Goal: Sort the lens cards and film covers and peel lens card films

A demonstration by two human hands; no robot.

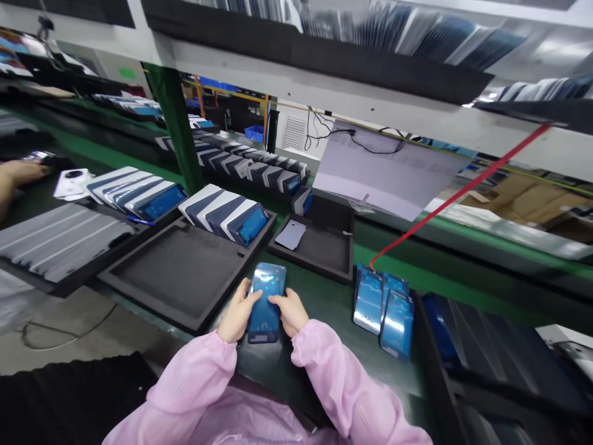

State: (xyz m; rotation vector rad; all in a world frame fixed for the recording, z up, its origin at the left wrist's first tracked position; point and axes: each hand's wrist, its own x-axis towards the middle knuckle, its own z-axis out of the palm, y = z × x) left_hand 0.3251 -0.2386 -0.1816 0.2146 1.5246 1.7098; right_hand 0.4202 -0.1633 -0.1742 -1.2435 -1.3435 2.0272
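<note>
A phone-shaped panel (pixel 267 312) with a glossy blue face is held upright in front of me, just above the green tabletop. My left hand (pixel 237 312) grips its left edge, the thumb lying on the blue face. On the opposite edge, my right hand (pixel 291 309) holds it the same way. To the right, several similar blue panels (pixel 369 301) lie on the tabletop. Left of my hands is a black foam tray (pixel 180 272), with a leaning row of white and dark panels (pixel 225 213) at its far end.
A smaller black tray (pixel 331 247) holds a pale panel (pixel 291 235). Dark trays (pixel 500 346) stand on the right. A red strap (pixel 463 188) slants down to the blue panels. An overhead shelf (pixel 324 80) spans the bench. Another person's hand (pixel 21 173) is at far left.
</note>
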